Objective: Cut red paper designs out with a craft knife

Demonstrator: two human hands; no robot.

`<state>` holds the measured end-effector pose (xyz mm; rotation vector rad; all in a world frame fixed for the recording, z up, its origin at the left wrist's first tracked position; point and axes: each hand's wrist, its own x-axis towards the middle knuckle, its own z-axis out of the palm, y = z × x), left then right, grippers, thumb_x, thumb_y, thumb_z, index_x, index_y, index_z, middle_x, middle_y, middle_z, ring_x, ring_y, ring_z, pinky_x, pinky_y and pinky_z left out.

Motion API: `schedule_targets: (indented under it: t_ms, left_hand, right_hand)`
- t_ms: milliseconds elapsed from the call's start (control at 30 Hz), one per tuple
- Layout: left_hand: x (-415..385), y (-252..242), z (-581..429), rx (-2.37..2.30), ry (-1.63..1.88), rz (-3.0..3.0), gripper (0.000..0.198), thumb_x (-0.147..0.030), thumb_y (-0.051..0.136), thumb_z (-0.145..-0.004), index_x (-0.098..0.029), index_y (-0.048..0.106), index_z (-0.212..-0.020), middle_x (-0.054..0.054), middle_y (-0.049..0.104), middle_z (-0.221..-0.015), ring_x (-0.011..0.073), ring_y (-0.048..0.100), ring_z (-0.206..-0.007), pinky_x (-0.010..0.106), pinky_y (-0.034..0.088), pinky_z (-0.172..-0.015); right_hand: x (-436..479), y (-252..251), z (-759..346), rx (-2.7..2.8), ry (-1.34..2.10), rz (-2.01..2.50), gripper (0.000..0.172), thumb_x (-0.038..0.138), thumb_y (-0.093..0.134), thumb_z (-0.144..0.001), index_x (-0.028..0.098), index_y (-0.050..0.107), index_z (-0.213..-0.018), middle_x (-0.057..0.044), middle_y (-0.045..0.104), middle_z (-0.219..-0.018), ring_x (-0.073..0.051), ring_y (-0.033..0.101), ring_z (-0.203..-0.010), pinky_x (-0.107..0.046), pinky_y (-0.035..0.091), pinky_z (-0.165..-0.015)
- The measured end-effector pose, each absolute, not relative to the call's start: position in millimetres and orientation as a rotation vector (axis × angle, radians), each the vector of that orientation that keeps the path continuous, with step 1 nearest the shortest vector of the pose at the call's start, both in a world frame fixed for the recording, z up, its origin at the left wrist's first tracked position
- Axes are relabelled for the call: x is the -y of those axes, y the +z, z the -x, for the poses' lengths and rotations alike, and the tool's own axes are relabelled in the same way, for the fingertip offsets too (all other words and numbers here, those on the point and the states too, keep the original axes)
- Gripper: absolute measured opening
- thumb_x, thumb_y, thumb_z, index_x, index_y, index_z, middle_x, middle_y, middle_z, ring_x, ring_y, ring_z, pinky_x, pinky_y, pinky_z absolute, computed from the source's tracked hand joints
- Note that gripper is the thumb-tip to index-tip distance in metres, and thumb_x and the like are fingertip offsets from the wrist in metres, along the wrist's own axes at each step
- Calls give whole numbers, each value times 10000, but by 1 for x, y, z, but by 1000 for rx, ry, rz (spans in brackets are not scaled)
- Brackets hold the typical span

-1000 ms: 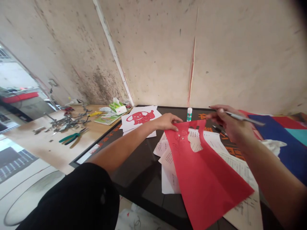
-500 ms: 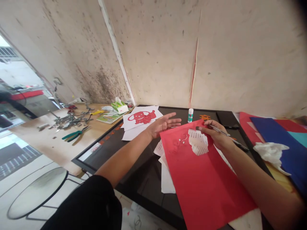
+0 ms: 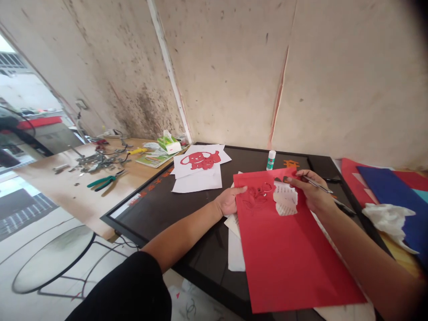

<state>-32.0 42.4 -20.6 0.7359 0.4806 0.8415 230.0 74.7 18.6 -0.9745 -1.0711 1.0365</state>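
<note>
A large sheet of red paper (image 3: 294, 254) is held up between both hands over the dark tabletop. Lines are drawn near its top left, and through a cut-out hole printed white paper (image 3: 285, 198) shows. My left hand (image 3: 230, 199) pinches the sheet's left edge, thumb on top. At the upper right corner, my right hand (image 3: 310, 185) grips the sheet and also has a slim silvery tool (image 3: 316, 183), perhaps a craft knife, between its fingers. Several white sheets (image 3: 236, 249) lie partly hidden under the red paper.
A glue stick (image 3: 270, 160) stands behind the red paper. Further left, a red dog paper-cut (image 3: 202, 159) rests on white sheets. Green-handled pliers (image 3: 104, 182) and metal parts (image 3: 93, 162) lie on the wooden table. Blue paper (image 3: 388, 187) and a crumpled tissue (image 3: 388, 220) are at right.
My left hand has come down from beside the sheet, where its fingers were spread, and now grips the left edge. The red sheet has turned slightly and lies flatter.
</note>
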Motion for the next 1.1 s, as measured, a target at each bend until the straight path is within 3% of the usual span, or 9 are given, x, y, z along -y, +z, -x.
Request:
schedule_targets:
  t_ms: [267,700,800,867,1000,1033,1100]
  left_hand:
    - [-44,-25,38,-471,810,-629,306,-291,548,-935,-78,657,-1125,145,741,-1035,254,695,-1046,416,423,-1061]
    - [-36,-15,31,-653,839,-822,346,-368,573,-888,-77,664,-1053,192,723,-1054,324,668,-1100,498,443,-1045]
    - [-31,-9,29,-780,906,-941,410,-362,600,-860,-68,615,-1146,222,681,-1159,346,654,-1119,510,472,-1014]
    - [-28,-4,34,-887,992,-1037,514,-340,609,-860,-100,517,-1305,216,593,-1323,330,599,-1212,480,460,-1040]
    - [-19,5,54,-1131,1142,-1274,745,-322,574,-900,-200,196,-1530,185,252,-1591,307,364,-1425,477,366,-1124]
    - [-16,8,59,-1175,1163,-1354,761,-315,575,-900,-215,175,-1539,169,194,-1613,306,292,-1459,495,323,-1149]
    - [-6,13,64,-1206,1176,-1520,694,-281,606,-873,-220,312,-1499,127,232,-1606,294,207,-1486,516,224,-1192]
  right_hand:
    - [-75,15,-231,1079,1038,989,418,270,924,-454,223,606,-720,61,573,-580,-112,563,-499,-261,468,-485]
    - [-76,10,-235,1154,998,1024,418,320,918,-485,220,597,-732,51,572,-584,-122,552,-517,-266,446,-490]
    - [-78,5,-238,1199,977,1048,410,317,910,-503,216,593,-741,52,571,-613,-112,539,-530,-259,437,-505]
    - [-79,0,-240,1237,954,1070,403,314,904,-516,215,584,-742,54,566,-618,-107,526,-539,-253,429,-515]
    - [-78,-10,-244,1330,876,1133,385,350,885,-552,220,581,-750,47,568,-637,-118,514,-568,-257,413,-532]
    - [-77,-11,-244,1350,853,1150,369,360,878,-568,221,590,-752,44,570,-644,-120,508,-576,-258,405,-536]
    - [-73,-12,-245,1407,755,1222,315,408,839,-634,223,616,-756,34,584,-656,-127,506,-587,-264,399,-547]
